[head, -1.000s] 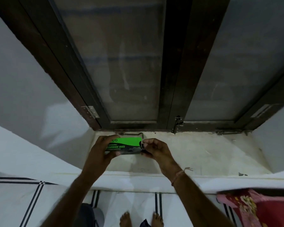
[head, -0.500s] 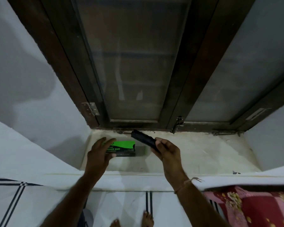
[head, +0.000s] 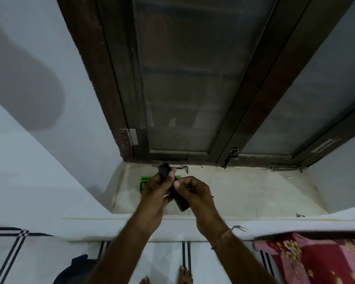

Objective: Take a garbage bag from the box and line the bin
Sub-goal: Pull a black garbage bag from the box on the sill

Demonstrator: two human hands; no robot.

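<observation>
Roll: black roll of bags (head: 180, 201) held in both hands above the sill; lies slantwise, top end near the window frame, lower end pointing down and right toward the sill's front edge; middle hidden by fingers; both ends show

Left hand: left hand (head: 155, 193) wrapped round the roll's upper half; fingers closed on it, thumb tip pressed on the top end; forearm comes up from bottom centre

Right hand: right hand (head: 195, 193) closed on the roll's right side, fingers curled in toward the left hand; thumb and forefinger pinched together at the roll's middle; whether they pinch a loose edge of bag I cannot tell; thread band on the wrist

Box: green box (head: 144, 182) lies flat on the sill, behind and under the left hand; only its left end and a strip of top edge show; white lettering, too cut off to read; neither hand touches it as far as can be seen

Sill: pale stone sill (head: 254, 191), stained; a small dark scrap near its right front corner

Window: dark wooden window (head: 193, 78) with frosted panes, shut; hook latch (head: 182, 168) on the bottom rail just behind the roll's top end; hinge at left

Below: white tiled floor with black stripes; bare toes at bottom edge; red floral cloth (head: 311, 261) at lower right

Bin: not in frame
</observation>
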